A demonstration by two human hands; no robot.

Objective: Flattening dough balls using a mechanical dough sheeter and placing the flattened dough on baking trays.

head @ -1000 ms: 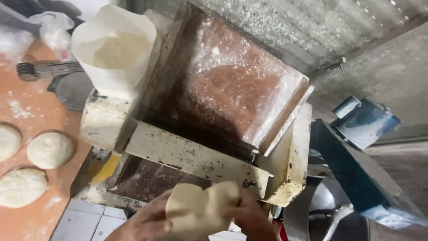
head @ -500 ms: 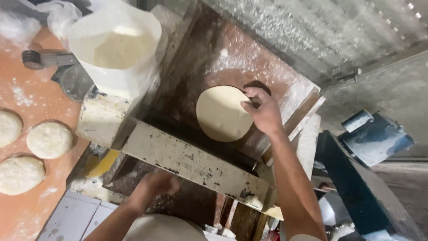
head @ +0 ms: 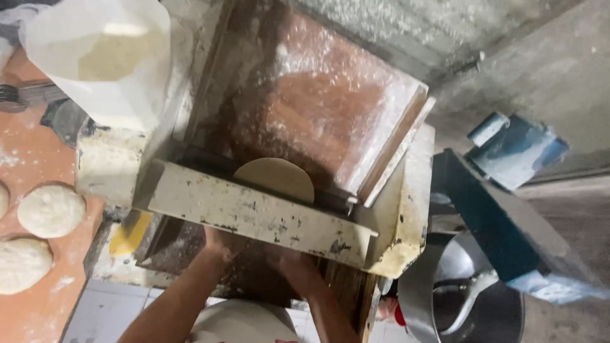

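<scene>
A flat round disc of dough (head: 276, 179) sits half sunk into the slot at the bottom of the floured sloping tray (head: 330, 101) of a dough-rolling machine. A cream cross bar (head: 254, 213) hides its lower half. My left hand (head: 219, 244) and my right hand (head: 286, 260) reach under that bar at the lower outlet of the machine. Their fingers are hidden by the bar, so what they hold does not show. Neither hand touches the dough disc in the slot.
A white bag of flour (head: 105, 60) stands at the top left on the machine. Two dough balls (head: 51, 211) (head: 22, 263) lie on the orange table (head: 38, 311) at left. A blue motor (head: 508, 149) and a metal mixer bowl (head: 464, 298) are at right.
My right hand let go of the dough disc on the sloping tray and dropped below the bar. The disc slid down into the slot. The camera moved closer.
</scene>
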